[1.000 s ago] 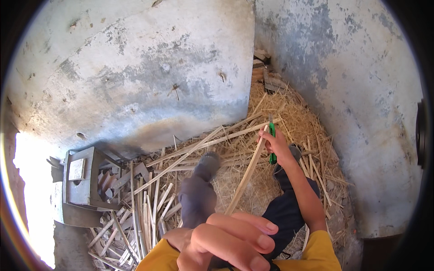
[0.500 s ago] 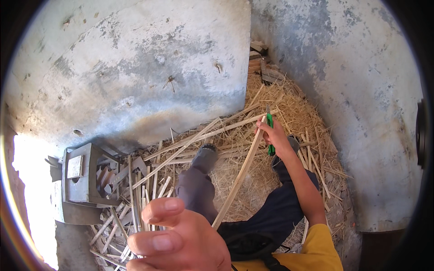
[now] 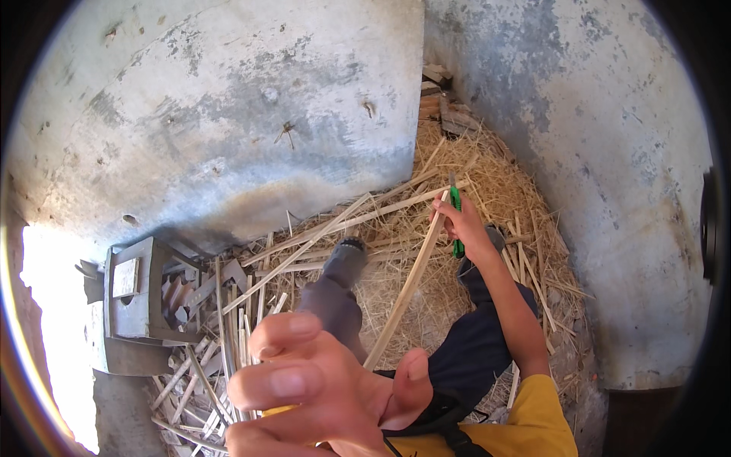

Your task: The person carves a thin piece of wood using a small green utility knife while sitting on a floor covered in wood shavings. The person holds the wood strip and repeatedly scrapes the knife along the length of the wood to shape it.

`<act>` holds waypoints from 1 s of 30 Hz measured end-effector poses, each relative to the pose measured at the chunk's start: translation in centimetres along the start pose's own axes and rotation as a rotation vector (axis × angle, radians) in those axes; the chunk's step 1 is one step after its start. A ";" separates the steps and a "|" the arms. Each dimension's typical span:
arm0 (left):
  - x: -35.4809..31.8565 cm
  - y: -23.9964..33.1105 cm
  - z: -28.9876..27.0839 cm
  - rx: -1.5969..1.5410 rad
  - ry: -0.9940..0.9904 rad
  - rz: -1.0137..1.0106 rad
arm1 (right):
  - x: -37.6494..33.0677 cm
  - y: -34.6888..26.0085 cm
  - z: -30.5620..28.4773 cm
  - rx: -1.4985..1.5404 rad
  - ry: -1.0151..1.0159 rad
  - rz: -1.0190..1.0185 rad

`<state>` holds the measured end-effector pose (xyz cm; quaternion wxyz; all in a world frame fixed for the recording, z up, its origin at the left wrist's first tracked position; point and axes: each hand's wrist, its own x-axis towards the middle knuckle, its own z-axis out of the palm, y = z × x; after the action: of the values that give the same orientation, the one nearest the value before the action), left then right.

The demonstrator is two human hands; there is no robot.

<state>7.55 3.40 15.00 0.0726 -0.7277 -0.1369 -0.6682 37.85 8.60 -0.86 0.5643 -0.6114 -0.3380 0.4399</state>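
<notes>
My right hand [image 3: 464,228] is closed around a green utility knife [image 3: 456,199], its blade out and pointing away from me. The same fingers pinch the far end of a long pale wooden strip [image 3: 407,293], which slants back toward my lap. Close to the camera, large in the lower middle, is my left hand [image 3: 327,388]. Its fingers are bent but apart, the thumb stands out to the right, and nothing shows in its grasp. The near end of the strip passes out of sight behind this hand.
My legs and dark shoes [image 3: 346,259] rest among straw-like shavings [image 3: 502,171]. Several loose strips [image 3: 304,253] lie to the left, beside a grey metal box [image 3: 137,293]. Worn walls [image 3: 228,99] rise ahead and at the right [image 3: 609,190]. Wood pieces [image 3: 457,118] fill the far corner.
My left hand has turned and shifted slightly right, and its thumb now shows, spread out from the fingers. The right hand, knife and strip have barely moved.
</notes>
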 end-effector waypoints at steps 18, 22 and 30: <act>-0.8 1.0 -3.0 -0.005 -0.120 -0.208 | 0.0 0.5 -0.4 0.013 -0.020 -0.004; 0.9 -0.4 -0.5 -0.240 -0.092 0.040 | -0.1 0.4 -0.2 0.001 -0.002 0.002; -3.6 -0.4 2.2 -1.056 -0.153 -0.319 | -0.6 -0.3 0.0 0.016 0.005 0.002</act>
<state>9.32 4.07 11.16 -0.4144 -0.6817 0.1032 -0.5941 37.62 8.09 -0.46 0.5696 -0.6084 -0.3324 0.4414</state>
